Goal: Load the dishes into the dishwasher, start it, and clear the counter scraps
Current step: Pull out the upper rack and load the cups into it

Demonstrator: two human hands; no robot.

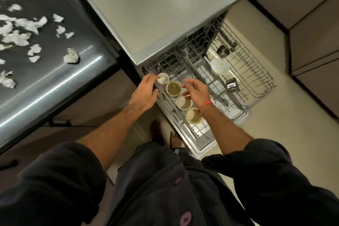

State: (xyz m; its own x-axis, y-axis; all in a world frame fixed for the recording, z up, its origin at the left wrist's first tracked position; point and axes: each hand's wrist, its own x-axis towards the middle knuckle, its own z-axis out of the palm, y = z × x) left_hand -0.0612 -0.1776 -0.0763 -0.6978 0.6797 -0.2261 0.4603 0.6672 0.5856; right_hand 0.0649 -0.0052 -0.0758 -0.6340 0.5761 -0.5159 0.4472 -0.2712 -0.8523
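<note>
Head view, top-down over open dishwasher (165, 14), racks pulled out.

Upper rack (183, 124): four cups in a diagonal row from 11 to 5 o'clock. Small white cup (163, 78) at the 11 o'clock end, then greenish cup (173, 88), third cup (183, 102), fourth cup (193, 116).

Left hand (145, 93): fingertips (156, 77) touching small white cup's rim from its 9 o'clock side, fingers lightly curled on it; full grip vs. touch — cannot tell.

Right hand (197, 93): fingers loosely spread, holding nothing, hovering over third cup, just at 3 o'clock of greenish cup. Red thread (206, 104) on wrist, partly covering fourth cup.

Lower rack (256, 82) at 3 o'clock: white bowl (219, 66), steel cup (231, 84), ladle (223, 51).

Dark counter (55, 79) at 9–10 o'clock: torn white scraps (18, 36) scattered, well apart from both hands.
</note>
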